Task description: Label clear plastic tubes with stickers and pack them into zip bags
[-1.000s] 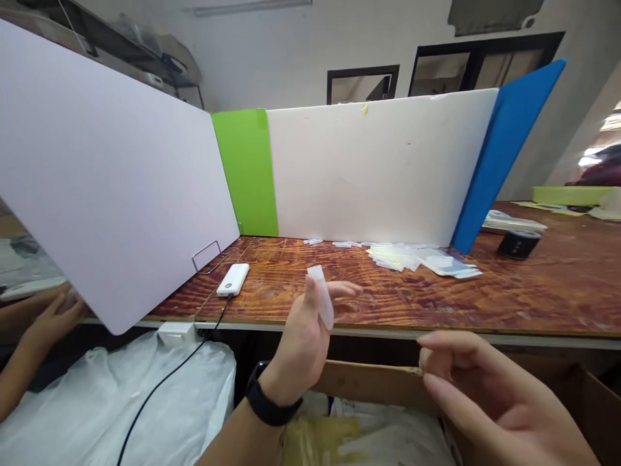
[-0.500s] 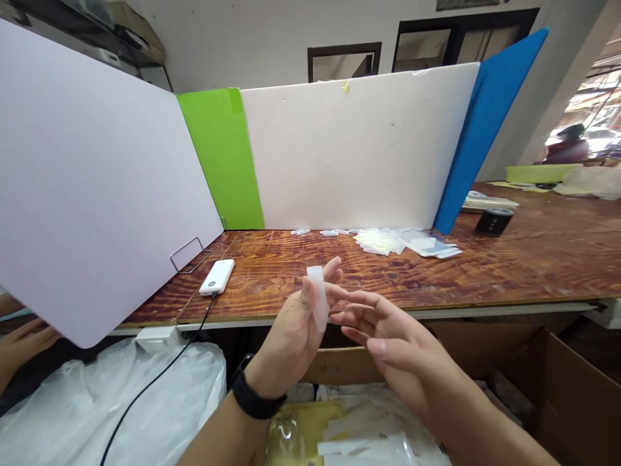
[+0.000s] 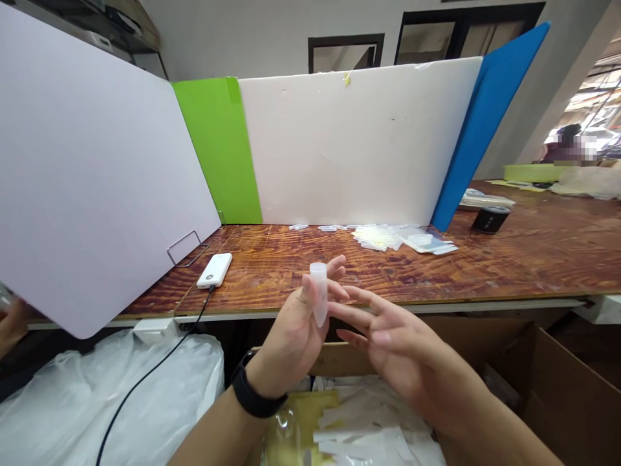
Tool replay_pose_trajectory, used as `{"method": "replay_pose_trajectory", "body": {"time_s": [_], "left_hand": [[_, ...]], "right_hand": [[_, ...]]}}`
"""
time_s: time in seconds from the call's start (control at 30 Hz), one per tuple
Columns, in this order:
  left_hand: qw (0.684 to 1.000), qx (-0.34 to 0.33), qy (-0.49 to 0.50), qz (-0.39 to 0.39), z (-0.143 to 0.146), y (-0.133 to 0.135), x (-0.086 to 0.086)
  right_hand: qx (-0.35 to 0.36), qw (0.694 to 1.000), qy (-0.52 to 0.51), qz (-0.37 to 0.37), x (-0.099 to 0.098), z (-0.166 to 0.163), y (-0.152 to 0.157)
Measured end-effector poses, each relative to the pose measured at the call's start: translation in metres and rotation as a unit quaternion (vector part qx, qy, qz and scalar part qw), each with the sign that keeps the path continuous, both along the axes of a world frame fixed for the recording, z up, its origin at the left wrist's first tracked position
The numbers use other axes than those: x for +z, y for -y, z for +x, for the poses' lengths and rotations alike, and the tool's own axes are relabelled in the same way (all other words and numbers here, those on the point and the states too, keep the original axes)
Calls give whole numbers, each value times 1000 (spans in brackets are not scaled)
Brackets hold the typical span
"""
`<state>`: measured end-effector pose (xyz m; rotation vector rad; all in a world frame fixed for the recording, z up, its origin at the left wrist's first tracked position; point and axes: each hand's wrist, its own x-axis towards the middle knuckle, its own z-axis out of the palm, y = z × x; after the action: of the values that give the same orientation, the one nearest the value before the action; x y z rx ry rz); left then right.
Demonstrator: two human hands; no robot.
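Upright between the thumb and fingers of my left hand [image 3: 295,330] is a translucent white piece with a pointed lower end [image 3: 319,294]. Whether it is one tube or a bundle of thin strips, I cannot tell. My right hand [image 3: 407,349] is just to the right, its fingers spread and holding nothing visible. Its fingertips come up to the fingers of my left hand and the side of the white piece; whether they touch is unclear. Beyond both hands, a pile of small white strips [image 3: 376,237] lies on the wooden table [image 3: 272,265].
White [image 3: 359,149], green [image 3: 220,149] and blue [image 3: 480,129] panels stand behind. A white power bank [image 3: 215,270] with a black cable lies left. Below the table edge are a cardboard box [image 3: 572,382] and a white plastic bag [image 3: 160,388]. Another person's hand [image 3: 12,327] shows far left.
The white piece has turned slightly in my left hand and stands straighter. My right hand's fingers have shifted and spread more beside it. The other person's hand has moved left.
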<state>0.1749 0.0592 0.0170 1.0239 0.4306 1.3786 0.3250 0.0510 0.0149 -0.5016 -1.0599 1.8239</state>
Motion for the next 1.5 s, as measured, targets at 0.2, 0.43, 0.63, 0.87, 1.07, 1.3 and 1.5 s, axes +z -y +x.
{"method": "replay_pose_trajectory", "body": {"time_s": [0.2, 0.43, 0.63, 0.87, 1.07, 1.3, 1.5], "left_hand": [[1000, 13, 19, 13, -1, -3, -2], [1000, -12, -5, 0, -1, -2, -2], [999, 31, 22, 8, -6, -13, -7], [999, 19, 27, 0, -3, -14, -7], [999, 15, 27, -12, -1, -15, -7], [997, 56, 44, -22, -8, -19, -5], [998, 42, 38, -39, -9, -17, -4]], "right_hand": [[-48, 999, 19, 10, -9, 1, 0], [-47, 999, 4, 6, -5, -11, -4], [-111, 993, 24, -28, -4, -8, -11], [-69, 997, -34, 10, 0, -17, -15], [-101, 995, -17, -1, -2, -17, -14], [-118, 993, -6, 6, -10, -20, -12], [-110, 981, 125, 103, -20, -22, -10]]}}
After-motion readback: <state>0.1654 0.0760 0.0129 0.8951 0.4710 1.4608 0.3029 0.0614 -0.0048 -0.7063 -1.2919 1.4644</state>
